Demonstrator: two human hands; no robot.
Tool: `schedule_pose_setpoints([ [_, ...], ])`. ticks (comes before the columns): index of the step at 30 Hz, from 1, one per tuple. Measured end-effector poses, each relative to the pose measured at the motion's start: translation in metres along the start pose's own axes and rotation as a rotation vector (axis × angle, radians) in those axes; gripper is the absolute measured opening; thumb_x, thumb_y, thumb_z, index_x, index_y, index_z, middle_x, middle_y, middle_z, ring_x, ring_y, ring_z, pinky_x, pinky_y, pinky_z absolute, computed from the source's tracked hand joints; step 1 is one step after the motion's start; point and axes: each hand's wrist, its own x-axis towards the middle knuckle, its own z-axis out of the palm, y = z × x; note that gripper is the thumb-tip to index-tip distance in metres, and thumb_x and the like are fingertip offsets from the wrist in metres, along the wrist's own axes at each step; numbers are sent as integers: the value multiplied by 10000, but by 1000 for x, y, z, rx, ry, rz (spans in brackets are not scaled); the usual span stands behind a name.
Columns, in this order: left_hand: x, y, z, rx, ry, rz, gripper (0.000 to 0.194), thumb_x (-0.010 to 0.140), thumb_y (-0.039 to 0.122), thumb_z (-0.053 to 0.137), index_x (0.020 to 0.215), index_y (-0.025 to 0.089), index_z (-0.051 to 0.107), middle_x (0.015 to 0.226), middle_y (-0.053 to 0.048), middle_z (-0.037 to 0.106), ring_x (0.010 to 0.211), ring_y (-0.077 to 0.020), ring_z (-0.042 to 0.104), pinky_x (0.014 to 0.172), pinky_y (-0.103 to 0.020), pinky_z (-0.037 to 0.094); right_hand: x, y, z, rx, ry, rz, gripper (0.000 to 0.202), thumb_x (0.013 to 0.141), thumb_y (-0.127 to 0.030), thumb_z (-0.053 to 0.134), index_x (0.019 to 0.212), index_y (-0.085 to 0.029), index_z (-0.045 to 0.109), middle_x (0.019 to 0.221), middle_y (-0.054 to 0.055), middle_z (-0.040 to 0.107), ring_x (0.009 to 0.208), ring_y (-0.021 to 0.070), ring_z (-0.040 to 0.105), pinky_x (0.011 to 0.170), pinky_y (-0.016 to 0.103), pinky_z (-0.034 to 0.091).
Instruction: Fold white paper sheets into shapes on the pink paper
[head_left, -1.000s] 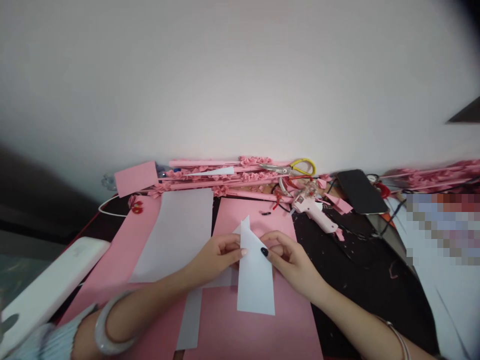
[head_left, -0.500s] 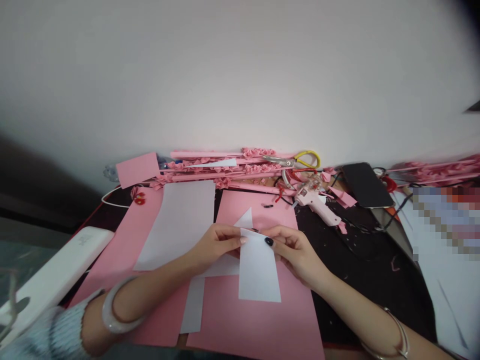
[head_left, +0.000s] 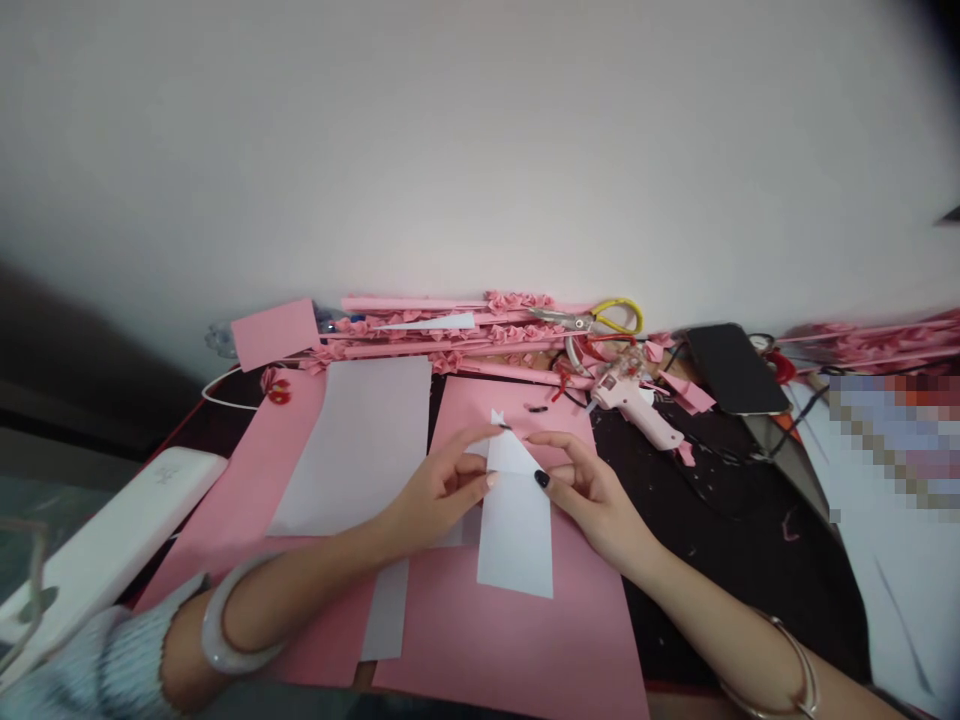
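Observation:
Between my hands is a folded piece of white paper point(head_left: 516, 540), with a crease across it and a narrow, pointed upper end. My left hand point(head_left: 454, 480) pinches its left edge near the crease, the index finger reaching up to the tip. On the right edge, my right hand point(head_left: 581, 490) grips with the thumb in front; its index finger points toward the upper part. Beneath lies a pink sheet point(head_left: 517, 650). To the left are a large white sheet point(head_left: 367, 440) and a white paper strip point(head_left: 388, 620), partly under my left arm.
Along the wall lie pink paper flower stems point(head_left: 420, 348) and yellow-handled scissors point(head_left: 585, 318). A pink glue gun point(head_left: 637, 405) and a black phone point(head_left: 735, 368) sit at the right, among cables. A long white device point(head_left: 112, 550) stands at the left edge.
The paper's upper part, earlier folded away from view at the crease, now stands up above it, showing its pointed end. My left index finger has moved up toward the tip.

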Motion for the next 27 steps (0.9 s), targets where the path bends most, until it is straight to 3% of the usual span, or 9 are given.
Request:
schedule_pose_setpoints([
  [3,0,-2,-2,33,-36,-11,405,851,270,498,1246,194,450,894,-55,649,832,-182,602,726,-287,463,-1,2,-1,-44,11,-55,359,846,-233,507,1187,-222,394,593,-51,556,544,102,529,541,225,420],
  [9,1,-4,-1,-50,-47,-21,390,838,246,529,1217,179,469,1042,-78,646,935,-190,602,809,-305,463,-1,6,-3,-133,57,-132,279,787,-237,597,1063,-220,561,889,40,648,826,160,602,723,288,486],
  [16,-1,-5,-1,5,2,-29,413,769,277,624,1158,163,547,1092,-88,640,962,-220,615,820,-323,496,-3,10,-6,-184,92,-135,243,744,-203,647,987,-217,648,920,40,694,820,173,644,740,307,522],
  [21,-2,-7,-2,320,98,121,233,783,281,609,986,191,677,897,-53,695,776,-173,638,701,-264,506,-5,5,-4,-391,135,-265,139,757,-192,635,881,-223,691,824,36,698,726,161,640,649,274,519],
  [24,-3,-3,-3,462,112,239,194,803,269,587,952,208,693,755,-43,646,636,-129,575,597,-236,466,-6,-1,-3,-472,159,-326,100,773,-205,616,821,-226,701,784,47,649,707,161,604,621,280,498],
  [27,-3,2,-3,483,128,306,174,804,273,580,906,213,707,800,-55,602,701,-142,555,640,-252,457,-7,-5,-1,-446,166,-318,94,781,-231,603,761,-218,694,809,56,618,751,171,591,647,287,488],
])
